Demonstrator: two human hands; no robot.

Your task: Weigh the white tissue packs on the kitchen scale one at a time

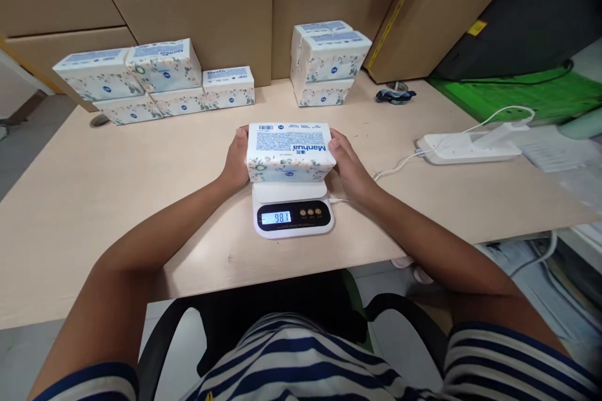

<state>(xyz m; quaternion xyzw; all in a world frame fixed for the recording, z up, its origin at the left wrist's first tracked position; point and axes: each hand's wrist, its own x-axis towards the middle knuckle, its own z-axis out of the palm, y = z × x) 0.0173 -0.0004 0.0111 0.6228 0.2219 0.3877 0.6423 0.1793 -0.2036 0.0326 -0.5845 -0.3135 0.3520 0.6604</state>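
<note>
Between my two hands is a white tissue pack (289, 151) with blue print and a floral border, held at its left and right ends. My left hand (236, 161) closes on the left end, and my right hand (348, 163) grips the right end with the thumb on its front corner. Under the pack is a white digital scale (294, 232), its lit display (276, 218) reading about 98.1. Whether the pack's full weight rests on the scale, I cannot tell. The fingers behind the pack are partly hidden.
Several similar tissue packs (164, 69) stand stacked at the back left, and another stack (332, 59) at the back centre. Cardboard boxes (202, 31) line the back. To the right lie a white power strip (470, 149) with cables and a small dark crumpled item (396, 96).
</note>
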